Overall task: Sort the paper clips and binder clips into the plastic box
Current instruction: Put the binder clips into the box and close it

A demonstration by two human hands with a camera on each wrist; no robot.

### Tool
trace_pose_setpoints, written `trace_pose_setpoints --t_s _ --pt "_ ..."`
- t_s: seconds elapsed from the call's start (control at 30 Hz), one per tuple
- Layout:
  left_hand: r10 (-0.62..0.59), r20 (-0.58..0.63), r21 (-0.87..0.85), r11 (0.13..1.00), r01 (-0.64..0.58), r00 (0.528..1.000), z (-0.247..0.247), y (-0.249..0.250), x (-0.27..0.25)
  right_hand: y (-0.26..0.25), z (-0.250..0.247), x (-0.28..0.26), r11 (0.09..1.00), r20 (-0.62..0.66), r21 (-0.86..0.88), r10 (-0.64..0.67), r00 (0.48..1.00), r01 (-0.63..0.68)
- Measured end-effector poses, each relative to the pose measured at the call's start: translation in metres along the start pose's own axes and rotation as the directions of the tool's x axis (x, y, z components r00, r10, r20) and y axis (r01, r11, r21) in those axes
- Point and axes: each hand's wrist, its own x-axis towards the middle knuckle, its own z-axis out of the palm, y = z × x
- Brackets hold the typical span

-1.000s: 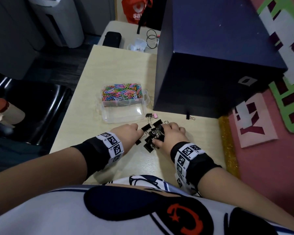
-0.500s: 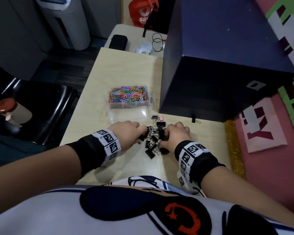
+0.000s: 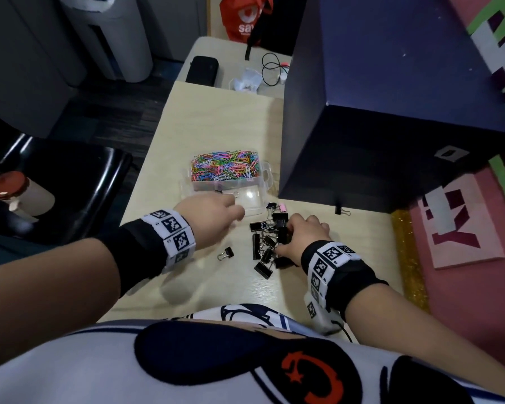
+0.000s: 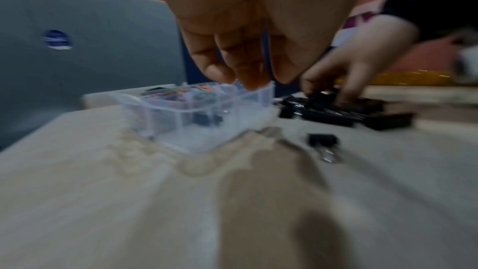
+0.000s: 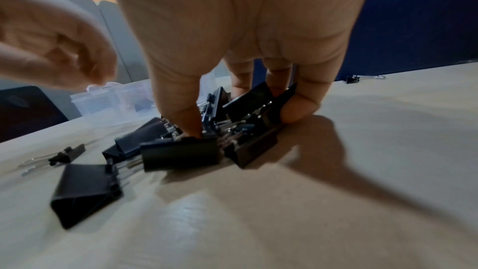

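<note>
Black binder clips (image 3: 267, 242): heaped on the pale worktop (image 3: 216, 121), just right of the box (one small clip (image 3: 226, 253) lies apart to the left, another (image 3: 341, 211) sits by the dark blue box (image 3: 391, 112)).
Plastic box (image 3: 263, 176): clear, two compartments; the far one is full of coloured paper clips (image 3: 225, 166), the near one holds a single black clip.
Left hand (image 3: 209, 218): hovers over the near compartment, fingers (image 4: 240, 64) bunched and pointing down; whether they hold anything, I cannot tell.
Right hand (image 3: 303, 237): on the heap, fingers (image 5: 297, 107) and thumb curled around several binder clips.
</note>
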Motion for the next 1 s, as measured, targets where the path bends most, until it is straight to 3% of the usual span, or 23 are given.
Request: trace_pose_setpoints --t_s 0.1,0.17,0.4,0.63,0.77,0.87,1.0 --pt "0.037 0.242 0.018 0.999 -0.043 0.969 0.013 0.017 -0.002 -0.001 0.0 0.0 1.0 -0.009 0.02 0.0 1.0 0.0" --pt "0.029 0.316 0.052 0.997 -0.048 0.948 0.02 0.019 -0.002 0.0 0.001 0.0 0.999 -0.01 0.017 -0.029 1.0 0.029" --pt "-0.027 0.308 -0.004 1.0 0.029 0.951 0.027 0.02 -0.002 0.006 -0.003 0.0 0.988 -0.062 0.082 -0.123 0.991 0.128" --pt "-0.087 0.206 -0.198 0.972 0.129 0.975 0.013 0.013 -0.001 -0.005 -0.03 -0.004 0.943 -0.215 0.242 -0.176 0.961 0.227" --pt "-0.133 -0.037 -0.322 0.94 0.114 0.99 0.001 0.003 -0.002 -0.023 -0.034 -0.004 0.881 -0.228 0.346 -0.255 0.94 0.323" --pt "-0.259 -0.196 -0.408 0.898 0.161 0.946 -0.007 -0.009 0.0 -0.038 -0.032 -0.001 0.829 -0.236 0.427 -0.284 0.929 0.362" --pt "-0.391 -0.203 -0.454 0.85 0.268 0.898 -0.009 -0.019 0.003 -0.046 -0.031 0.001 0.798 -0.183 0.482 -0.312 0.932 0.361"
